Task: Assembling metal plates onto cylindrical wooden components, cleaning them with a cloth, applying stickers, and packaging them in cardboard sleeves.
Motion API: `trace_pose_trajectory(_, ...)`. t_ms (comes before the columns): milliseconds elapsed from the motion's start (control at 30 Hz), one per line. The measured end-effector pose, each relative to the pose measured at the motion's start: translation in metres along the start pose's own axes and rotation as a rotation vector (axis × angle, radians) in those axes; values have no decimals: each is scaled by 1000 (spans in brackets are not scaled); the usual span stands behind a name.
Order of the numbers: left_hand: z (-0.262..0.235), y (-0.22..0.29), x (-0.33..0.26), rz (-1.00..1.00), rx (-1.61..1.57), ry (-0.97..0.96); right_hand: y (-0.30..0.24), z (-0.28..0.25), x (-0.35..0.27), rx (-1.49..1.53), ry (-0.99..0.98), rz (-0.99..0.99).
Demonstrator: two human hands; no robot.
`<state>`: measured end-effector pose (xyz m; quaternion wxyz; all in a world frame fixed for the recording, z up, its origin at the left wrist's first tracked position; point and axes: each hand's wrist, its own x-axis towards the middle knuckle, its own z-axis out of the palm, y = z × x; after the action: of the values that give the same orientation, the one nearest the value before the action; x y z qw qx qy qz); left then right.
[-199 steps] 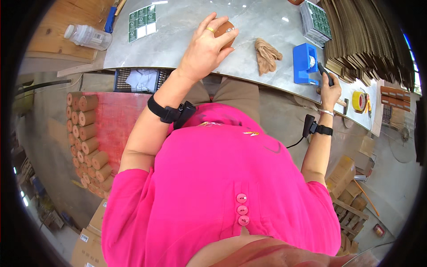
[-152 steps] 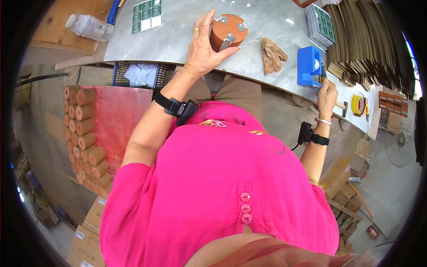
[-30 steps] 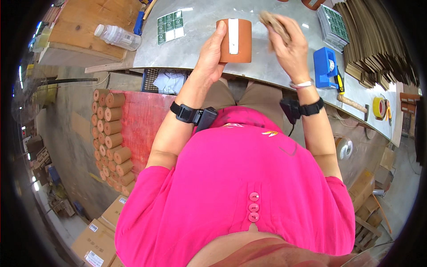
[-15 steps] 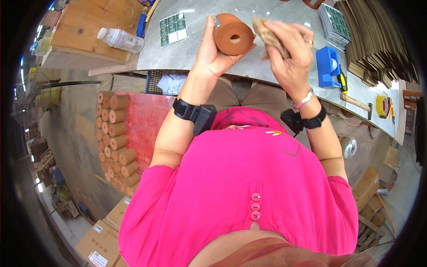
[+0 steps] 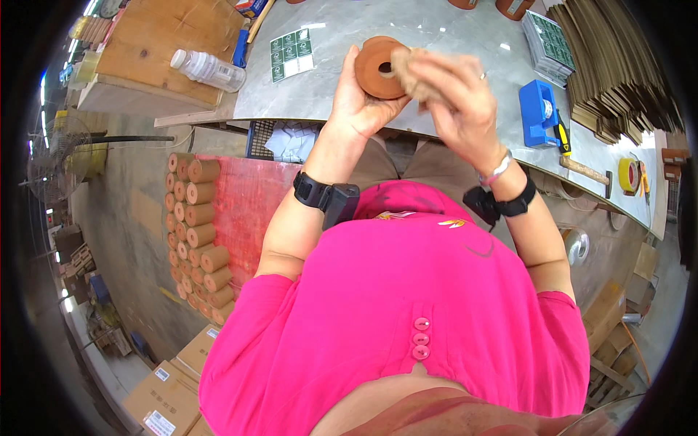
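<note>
Both hands have come closer together since half a second ago, and the brown clay pot (image 5: 383,67) now shows its round bottom with the small hole. Left hand (image 5: 358,102) wraps its fingers around the pot from 7 o'clock, above the grey table (image 5: 451,33). Right hand (image 5: 454,102) pinches a tan cloth (image 5: 411,69) against the pot at 3 o'clock.

One terracotta pot (image 5: 379,67), one rag (image 5: 416,73), one plastic bottle (image 5: 206,68), one blue tape dispenser (image 5: 539,112), one yellow tape roll (image 5: 628,174).
</note>
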<state>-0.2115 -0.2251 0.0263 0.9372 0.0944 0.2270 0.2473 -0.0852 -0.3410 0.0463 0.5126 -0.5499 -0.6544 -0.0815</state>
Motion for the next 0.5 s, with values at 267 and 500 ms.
trace_pose_trajectory(267,-15,13,2,13,-4,-202,1,7,-47,44,-275,21)
trace_pose_trajectory(500,-24,14,-15,28,119,-247,-3,-14,-27,-17,44,164)
